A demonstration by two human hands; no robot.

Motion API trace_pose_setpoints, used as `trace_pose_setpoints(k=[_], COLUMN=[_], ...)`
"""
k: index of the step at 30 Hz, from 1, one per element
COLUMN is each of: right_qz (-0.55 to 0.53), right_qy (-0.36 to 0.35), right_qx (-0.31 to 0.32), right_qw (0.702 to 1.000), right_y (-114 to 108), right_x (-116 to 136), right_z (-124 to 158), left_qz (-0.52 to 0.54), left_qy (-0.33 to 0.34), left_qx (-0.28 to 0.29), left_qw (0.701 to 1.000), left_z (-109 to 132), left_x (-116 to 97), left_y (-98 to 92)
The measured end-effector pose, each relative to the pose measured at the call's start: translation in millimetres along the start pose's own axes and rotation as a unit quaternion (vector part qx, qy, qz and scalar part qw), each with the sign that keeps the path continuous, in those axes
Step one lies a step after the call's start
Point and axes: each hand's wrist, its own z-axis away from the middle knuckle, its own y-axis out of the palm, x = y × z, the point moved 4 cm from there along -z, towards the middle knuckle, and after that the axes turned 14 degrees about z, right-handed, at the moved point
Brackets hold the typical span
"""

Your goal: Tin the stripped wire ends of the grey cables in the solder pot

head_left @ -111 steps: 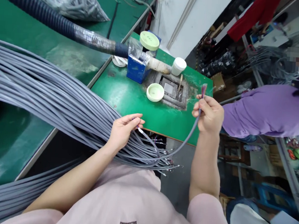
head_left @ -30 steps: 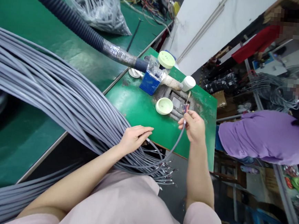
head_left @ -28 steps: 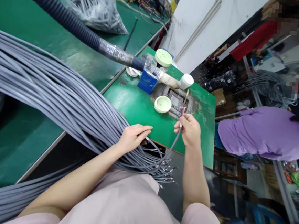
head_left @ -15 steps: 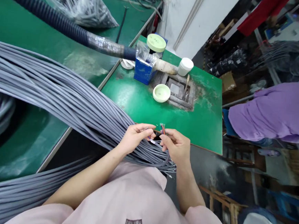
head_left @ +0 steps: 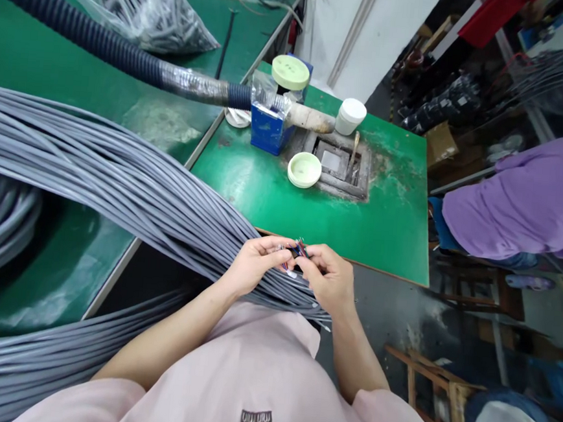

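Note:
Close together in front of my chest, both hands pinch the thin coloured wires at the ends of grey cables. My left hand point(head_left: 257, 261) is closed on a small group of wires, with a white piece showing just under its fingertips. My right hand point(head_left: 329, 276) is closed on another group of coloured wires point(head_left: 301, 246) with bare-looking tips pointing up. The fingertips nearly meet, so how the wires lie between them is partly hidden. Beneath the hands runs a thick bundle of grey cables point(head_left: 165, 202), its cut ends lying below my right hand.
A green table point(head_left: 381, 238) holds a small open tub point(head_left: 305, 170), a square metal-framed recess point(head_left: 336, 166), a white jar point(head_left: 350, 117) and a blue box point(head_left: 268, 129). A black corrugated hose point(head_left: 104, 41) crosses at left. A person in a purple top point(head_left: 526, 198) is at right.
My hands have come closer together, and the wires in my right hand have moved left and tilted toward those in my left. The view has shifted slightly.

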Motion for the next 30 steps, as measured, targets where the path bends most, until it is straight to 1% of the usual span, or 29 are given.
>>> trace_pose_setpoints(k=[3, 6, 8, 10, 12, 15, 18, 21, 25, 30], right_qz=[0.003, 0.017, 0.028, 0.036, 0.051, 0.063, 0.036, 0.017, 0.02, -0.005], right_qy=[0.003, 0.002, -0.021, -0.056, -0.077, -0.063, -0.04, -0.028, -0.031, -0.028], right_qx=[0.002, -0.012, -0.012, 0.001, 0.03, 0.063, 0.05, 0.041, 0.046, 0.051], right_qw=[1.0, 1.0, 0.999, 0.998, 0.995, 0.994, 0.997, 0.999, 0.998, 0.998], right_y=[0, -2, -1, 2, 7, 11, 9, 6, 5, 5], right_x=[0, 0, 0, 1, 0, -5, -10, -14, -16, -16], right_z=[-2, -4, -5, -4, -3, 0, 1, 2, 3, 3], left_qz=[-0.001, 0.011, 0.031, 0.052, 0.064, 0.065, 0.055, 0.02, -0.028, -0.031], left_qy=[-0.002, 0.004, 0.009, 0.014, 0.019, 0.016, 0.008, 0.026, 0.056, 0.054], left_qx=[-0.014, -0.049, -0.075, -0.087, -0.087, -0.073, -0.038, -0.019, -0.031, -0.048], left_qw=[1.0, 0.999, 0.997, 0.995, 0.994, 0.995, 0.998, 0.999, 0.998, 0.997], left_z=[0, -2, -3, -4, -3, -2, 0, 1, 3, 2], left_x=[0, 0, -1, -2, -3, -4, -4, -4, -4, -5], left_y=[-0.6, -2.1, -2.8, -2.4, -1.6, -0.3, 1.9, 4.3, 7.6, 10.4])
